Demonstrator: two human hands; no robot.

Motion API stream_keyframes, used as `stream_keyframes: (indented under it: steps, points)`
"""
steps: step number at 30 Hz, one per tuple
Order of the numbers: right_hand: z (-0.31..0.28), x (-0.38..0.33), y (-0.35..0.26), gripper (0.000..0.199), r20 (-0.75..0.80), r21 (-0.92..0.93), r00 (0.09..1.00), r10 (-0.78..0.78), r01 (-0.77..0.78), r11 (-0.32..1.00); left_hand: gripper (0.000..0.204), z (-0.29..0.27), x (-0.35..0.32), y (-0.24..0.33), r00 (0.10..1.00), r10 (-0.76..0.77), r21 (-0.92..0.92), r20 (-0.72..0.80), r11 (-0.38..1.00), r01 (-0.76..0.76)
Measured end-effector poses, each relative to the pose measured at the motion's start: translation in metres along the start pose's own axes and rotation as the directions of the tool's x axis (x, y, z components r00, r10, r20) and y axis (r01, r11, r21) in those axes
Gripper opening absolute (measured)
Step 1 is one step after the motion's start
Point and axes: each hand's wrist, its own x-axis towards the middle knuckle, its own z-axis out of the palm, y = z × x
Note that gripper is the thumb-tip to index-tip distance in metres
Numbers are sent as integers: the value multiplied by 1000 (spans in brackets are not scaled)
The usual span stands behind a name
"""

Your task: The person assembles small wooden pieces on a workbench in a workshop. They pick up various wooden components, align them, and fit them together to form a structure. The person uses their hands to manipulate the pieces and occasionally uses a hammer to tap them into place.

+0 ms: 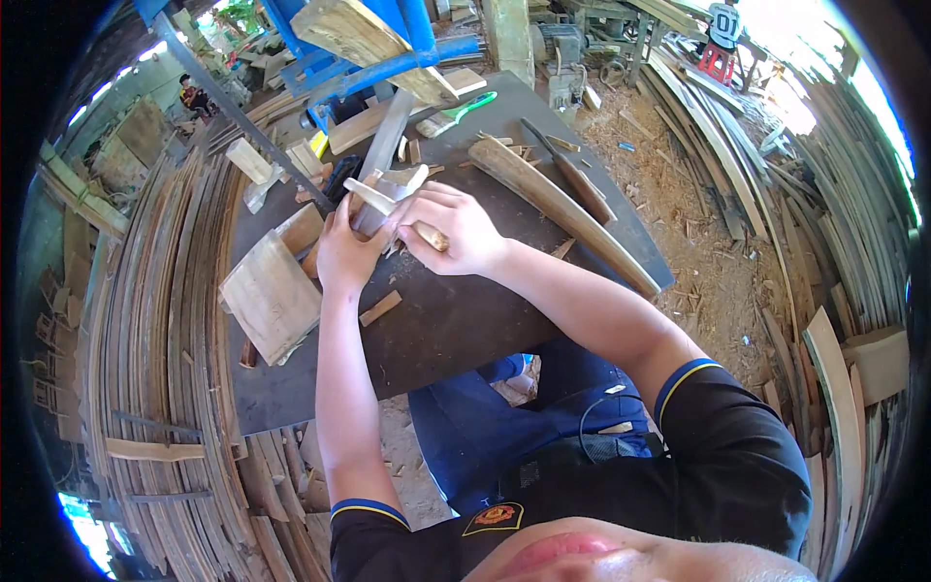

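Note:
Over the dark tabletop [446,335], both my hands work close together. My left hand [347,254] is closed around a pale, slim piece of wood [380,198] whose narrow ends rise above the fingers. Beside it, my right hand [461,231] curls around a short wooden handle [430,234]; its rounded end pokes out below the fingers, and whatever it joins is hidden. Small shavings and wood scraps lie under the hands. A pale wooden block [273,296] sits left of my left forearm, and a loose offcut [380,308] lies right of it.
A long wooden bar [558,211], a wood-handled bladed tool [579,184] and a green-handled brush [456,114] lie toward the right and far side. A blue metal frame [364,73] stands beyond. Stacked boards [160,330] line the left. A person [722,27] sits far right.

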Motion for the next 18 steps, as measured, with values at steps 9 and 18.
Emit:
stream_keyframes:
  steps: [9, 18]
  points:
    - [-3, 1, 2, 9, 29, 43, 999, 23, -24, 999, 95, -1, 4, 0, 999, -30, 42, 20, 999, 29]
    - [-17, 9, -6, 9, 4, 52, 999, 53, -53, 997, 97, -1, 3, 1, 994, -97, 54, 41, 994, 95]
